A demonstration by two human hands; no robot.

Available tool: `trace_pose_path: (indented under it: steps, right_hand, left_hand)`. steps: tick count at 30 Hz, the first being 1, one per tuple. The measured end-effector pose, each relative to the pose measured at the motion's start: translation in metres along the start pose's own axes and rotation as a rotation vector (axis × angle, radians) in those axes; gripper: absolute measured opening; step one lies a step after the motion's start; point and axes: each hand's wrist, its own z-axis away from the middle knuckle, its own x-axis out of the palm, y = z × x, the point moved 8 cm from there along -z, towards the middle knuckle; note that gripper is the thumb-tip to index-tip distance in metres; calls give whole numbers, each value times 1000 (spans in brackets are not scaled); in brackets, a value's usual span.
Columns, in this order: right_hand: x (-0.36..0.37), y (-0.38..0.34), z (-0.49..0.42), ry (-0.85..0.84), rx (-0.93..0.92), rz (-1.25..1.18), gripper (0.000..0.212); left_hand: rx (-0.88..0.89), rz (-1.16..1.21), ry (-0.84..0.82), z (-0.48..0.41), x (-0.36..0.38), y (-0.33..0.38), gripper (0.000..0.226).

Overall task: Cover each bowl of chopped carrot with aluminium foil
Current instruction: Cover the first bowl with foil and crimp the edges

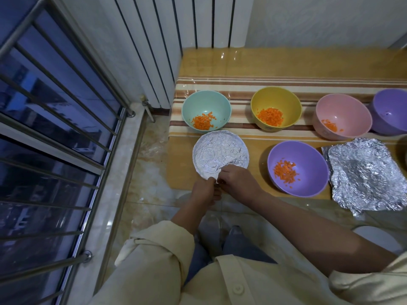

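Lower centre of frame: left hand [203,191] and right hand [239,179] pinch the foil [220,153] edge under the covered bowl's rim, likely sealing it.

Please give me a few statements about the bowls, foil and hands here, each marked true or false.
1. The foil-covered bowl sits at the near left corner of the table. True.
2. The yellow bowl is covered with foil. False: it is open, with chopped carrot showing inside.
3. Both the left hand and the right hand are at the near rim of the foil-covered bowl. True.
4. The loose foil sheet lies left of the teal bowl. False: it lies at the right, beside the near purple bowl.
5. The pink bowl is empty. False: it holds some carrot.
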Motion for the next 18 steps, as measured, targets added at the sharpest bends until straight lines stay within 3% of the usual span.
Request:
trace_pose_path:
  steps: [7, 18]
  right_hand:
    - [5, 1, -3, -36, 34, -37, 15]
    - [-1, -1, 2, -16, -46, 22, 19]
  left_hand:
    - [56, 30, 12, 5, -2, 12, 36]
    - [47, -44, 59, -1, -14, 8, 28]
